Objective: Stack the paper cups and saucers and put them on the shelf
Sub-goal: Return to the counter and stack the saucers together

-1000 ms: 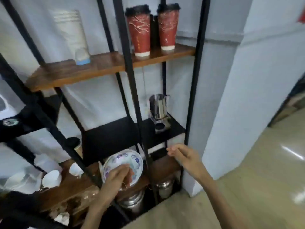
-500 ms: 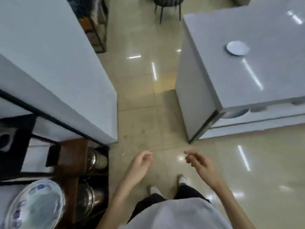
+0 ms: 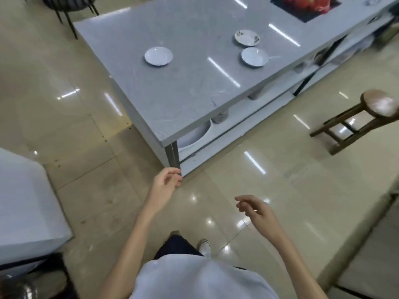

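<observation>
Three saucers lie apart on a grey table [image 3: 177, 98] ahead of me. A plain white saucer [image 3: 158, 56] sits toward the table's left. A second plain white saucer [image 3: 255, 57] lies further right, and a patterned saucer [image 3: 247, 37] sits just behind it. My left hand [image 3: 165, 185] hangs empty near the table's front corner leg, fingers loosely curled and apart. My right hand [image 3: 257, 213] is also empty, fingers spread, over the floor. No paper cups are in view. The shelf shows only as a dark corner [image 3: 34, 277] at the bottom left.
A white bowl [image 3: 194, 134] sits on the table's lower tier. A wooden stool [image 3: 362, 117] stands to the right on the glossy tiled floor. A white block [image 3: 23, 206] is at my left. A black mat with red items [image 3: 306, 6] lies on the far table.
My left hand has let go of the patterned saucer left on the shelf. I have turned away from the shelf toward the table; both hands are now empty and lowered.
</observation>
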Demonstrator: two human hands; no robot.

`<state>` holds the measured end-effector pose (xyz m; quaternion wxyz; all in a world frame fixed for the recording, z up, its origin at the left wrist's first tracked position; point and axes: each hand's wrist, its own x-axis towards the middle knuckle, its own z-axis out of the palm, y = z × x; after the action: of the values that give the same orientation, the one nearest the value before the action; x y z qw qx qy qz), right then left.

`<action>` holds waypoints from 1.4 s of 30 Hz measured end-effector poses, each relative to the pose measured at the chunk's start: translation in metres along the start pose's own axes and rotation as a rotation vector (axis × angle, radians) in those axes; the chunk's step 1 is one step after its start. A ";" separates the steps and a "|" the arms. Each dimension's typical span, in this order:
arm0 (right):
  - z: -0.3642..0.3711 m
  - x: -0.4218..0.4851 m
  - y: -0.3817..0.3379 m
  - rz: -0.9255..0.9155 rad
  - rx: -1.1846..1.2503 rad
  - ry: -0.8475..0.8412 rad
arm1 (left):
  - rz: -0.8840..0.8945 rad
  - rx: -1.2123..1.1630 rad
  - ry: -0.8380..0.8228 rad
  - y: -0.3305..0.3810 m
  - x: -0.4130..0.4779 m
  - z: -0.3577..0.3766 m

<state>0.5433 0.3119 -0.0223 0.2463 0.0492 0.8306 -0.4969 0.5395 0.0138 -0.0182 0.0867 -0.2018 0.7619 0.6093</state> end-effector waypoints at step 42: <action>-0.064 0.722 -0.425 -0.558 -0.481 -0.537 | -0.381 -0.267 1.000 0.187 0.497 -0.040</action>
<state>-0.2493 0.0357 0.0124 0.3142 -0.3656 0.8106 -0.3324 0.0179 -0.0923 -0.0295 -0.2035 -0.6102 0.5764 0.5041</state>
